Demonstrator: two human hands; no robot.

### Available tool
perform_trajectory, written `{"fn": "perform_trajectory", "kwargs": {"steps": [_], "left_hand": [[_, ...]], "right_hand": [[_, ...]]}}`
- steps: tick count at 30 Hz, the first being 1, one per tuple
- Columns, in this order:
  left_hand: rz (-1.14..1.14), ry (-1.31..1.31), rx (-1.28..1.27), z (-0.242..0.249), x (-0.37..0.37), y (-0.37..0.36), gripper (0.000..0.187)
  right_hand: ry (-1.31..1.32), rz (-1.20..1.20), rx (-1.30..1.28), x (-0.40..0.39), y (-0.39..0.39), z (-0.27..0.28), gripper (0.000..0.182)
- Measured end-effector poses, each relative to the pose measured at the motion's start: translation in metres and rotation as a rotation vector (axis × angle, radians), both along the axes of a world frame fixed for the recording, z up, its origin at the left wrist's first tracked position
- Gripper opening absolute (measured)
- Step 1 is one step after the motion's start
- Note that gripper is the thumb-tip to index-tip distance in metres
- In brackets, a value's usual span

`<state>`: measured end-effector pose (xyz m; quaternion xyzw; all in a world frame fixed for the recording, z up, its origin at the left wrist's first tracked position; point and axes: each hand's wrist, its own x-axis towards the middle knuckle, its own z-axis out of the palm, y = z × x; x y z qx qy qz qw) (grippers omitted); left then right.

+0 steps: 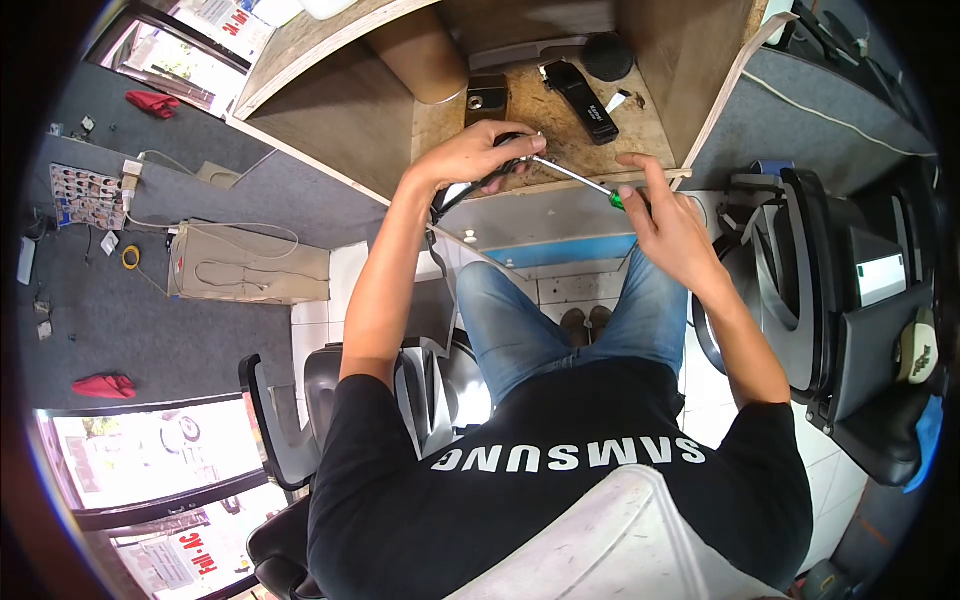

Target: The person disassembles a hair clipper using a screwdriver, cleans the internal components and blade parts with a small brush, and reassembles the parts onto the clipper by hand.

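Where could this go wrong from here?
1. The screwdriver in the right hand points towards the left hand; a slip might jab its fingers.
2. Both hands work by the front edge of the shelf, so a dropped part could fall past it.
3. The black device lies just beyond them and might get knocked.

the person wears a black t-shirt (560,410) with white block capitals (565,458) reading "samsung" across the chest, upside down in this view. its short sleeves (765,430) end near the elbows, leaving the forearms (380,280) bare. below are blue denim jeans (505,315), paler along the thighs, and dark brownish shoes (574,322). a scuffed white peak (620,540), possibly headwear, shows lowest
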<state>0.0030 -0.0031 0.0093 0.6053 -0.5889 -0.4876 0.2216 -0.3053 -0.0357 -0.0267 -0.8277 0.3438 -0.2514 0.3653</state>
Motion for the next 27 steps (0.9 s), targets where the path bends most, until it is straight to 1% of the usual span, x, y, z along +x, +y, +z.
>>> {"fn": "perform_trajectory", "kwargs": {"steps": [2,5,8,11,14,17,20,23,26,27], "left_hand": [[-0.001,0.011,-0.010,-0.004,0.003,-0.001,0.041],[0.005,-0.022,-0.014,-0.002,0.000,-0.001,0.040],[0.006,0.007,-0.010,-0.003,0.001,-0.002,0.041],[0.018,-0.016,-0.019,-0.002,-0.001,0.000,0.041],[0.051,0.078,0.004,-0.007,0.002,-0.001,0.040],[0.079,0.112,-0.017,-0.007,0.001,0.000,0.038],[0.049,0.069,-0.024,-0.005,0.000,0.001,0.039],[0.048,0.078,-0.022,-0.007,0.002,0.000,0.039],[0.078,0.084,-0.020,-0.007,0.001,0.001,0.038],[0.077,0.085,-0.017,-0.007,0.001,0.001,0.038]], "right_hand": [[-0.014,0.004,-0.074,-0.001,0.002,0.000,0.041],[-0.126,0.015,-0.498,0.001,0.002,-0.009,0.041],[-0.062,0.017,-0.331,0.002,0.007,-0.014,0.042],[0.133,-0.067,-0.100,0.003,0.010,0.004,0.044],[0.087,-0.036,-0.224,0.002,0.005,-0.009,0.045],[-0.162,0.007,-0.471,0.006,0.005,-0.009,0.047],[0.006,0.031,-0.532,0.003,0.004,-0.011,0.050],[0.050,-0.001,-0.331,0.003,0.012,-0.005,0.050],[0.224,-0.060,-0.096,0.005,0.013,0.016,0.051],[0.148,-0.049,-0.148,0.005,0.011,0.010,0.052]]}}
